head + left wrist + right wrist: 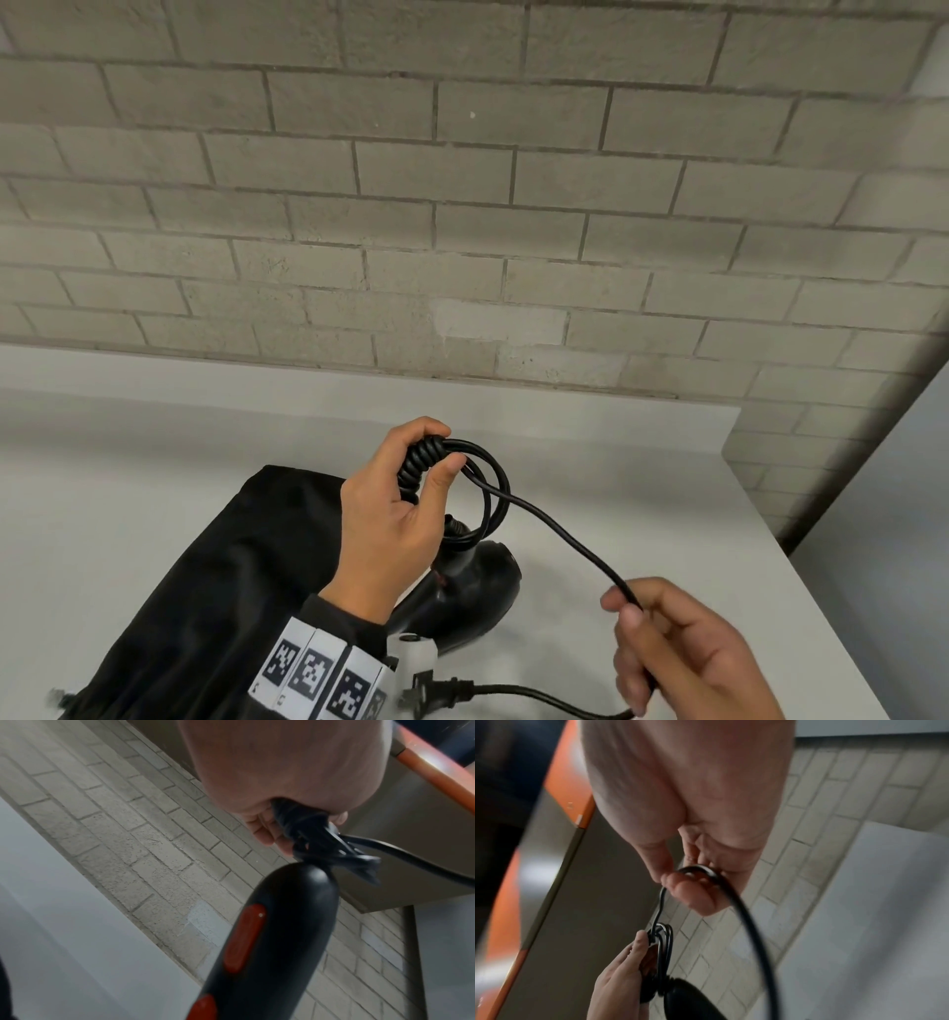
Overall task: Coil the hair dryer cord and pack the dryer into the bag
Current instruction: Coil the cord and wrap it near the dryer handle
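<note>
My left hand (390, 519) is raised above the tabletop (154, 462), fingers and thumb curled round a bundle of cord (554, 529) loops; several black turns sit packed between thumb and fingers, and a couple of wider loops hang just beside the thumb. From that bundle the cord runs down and toward the right front of the tabletop to my right hand (683, 652), which grasps it with curled fingers, the thumb pressed onto the cord. Past that hand the cord bends back along the front edge to the plug (426, 691), which lies on the tabletop near my left wrist.

The hair dryer (472, 580) is black and sits near the front edge, roughly in the middle, directly beneath my left hand. In the left wrist view its handle (277, 933) rises toward the held loops and shows two red switches (244, 937); I cannot tell from the pictures whether its body rests fully on the tabletop.

The bag (215, 565), black fabric, lies flat on the tabletop just left of the dryer, stretching from mid-tabletop to the front left edge, partly under my left forearm. A band of square black-and-white markers (313, 673) wraps that wrist. A grey brick wall (462, 205) stands behind the back edge.
</note>
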`<control>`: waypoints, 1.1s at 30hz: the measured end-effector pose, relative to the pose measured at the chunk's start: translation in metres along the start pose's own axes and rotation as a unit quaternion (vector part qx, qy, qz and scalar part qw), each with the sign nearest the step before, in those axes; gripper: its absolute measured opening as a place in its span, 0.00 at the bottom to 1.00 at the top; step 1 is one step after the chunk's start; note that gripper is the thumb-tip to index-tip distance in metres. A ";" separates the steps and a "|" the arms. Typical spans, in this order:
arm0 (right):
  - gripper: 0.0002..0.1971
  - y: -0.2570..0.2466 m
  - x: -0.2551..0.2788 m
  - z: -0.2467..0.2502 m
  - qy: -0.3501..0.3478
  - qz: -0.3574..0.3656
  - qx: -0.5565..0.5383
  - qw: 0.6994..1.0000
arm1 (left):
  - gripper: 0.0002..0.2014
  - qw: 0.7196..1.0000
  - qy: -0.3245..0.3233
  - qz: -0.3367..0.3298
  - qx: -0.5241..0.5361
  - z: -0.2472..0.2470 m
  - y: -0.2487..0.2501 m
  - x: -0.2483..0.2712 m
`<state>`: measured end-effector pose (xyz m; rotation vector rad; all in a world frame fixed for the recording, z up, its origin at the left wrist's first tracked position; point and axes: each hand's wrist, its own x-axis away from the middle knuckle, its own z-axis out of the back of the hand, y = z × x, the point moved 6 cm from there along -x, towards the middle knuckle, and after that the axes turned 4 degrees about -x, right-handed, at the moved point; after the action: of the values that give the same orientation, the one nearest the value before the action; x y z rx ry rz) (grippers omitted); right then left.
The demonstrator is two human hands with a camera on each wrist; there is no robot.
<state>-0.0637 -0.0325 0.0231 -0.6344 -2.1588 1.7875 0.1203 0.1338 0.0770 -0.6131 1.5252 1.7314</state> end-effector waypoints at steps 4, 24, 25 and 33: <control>0.14 -0.030 -0.006 0.000 0.013 0.052 0.104 0.993 | 0.12 1.000 -0.021 -0.011 -0.002 -0.002 0.006 0.001; 0.07 -0.063 -0.037 -0.037 -0.048 0.259 0.342 0.902 | 0.15 0.998 -0.052 -0.009 0.031 -0.010 0.014 0.007; 0.07 -0.068 -0.038 -0.038 -0.051 0.280 0.350 0.893 | 0.18 0.998 -0.058 -0.014 0.028 -0.010 0.016 0.007; 0.09 -0.100 -0.050 -0.056 -0.097 0.355 0.369 0.854 | 0.24 0.995 -0.095 -0.019 0.027 -0.015 0.015 0.009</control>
<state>-0.0099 -0.0233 0.1354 -1.1446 -1.1496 2.9121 0.1010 0.1212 0.0772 -0.4347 1.4127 1.6640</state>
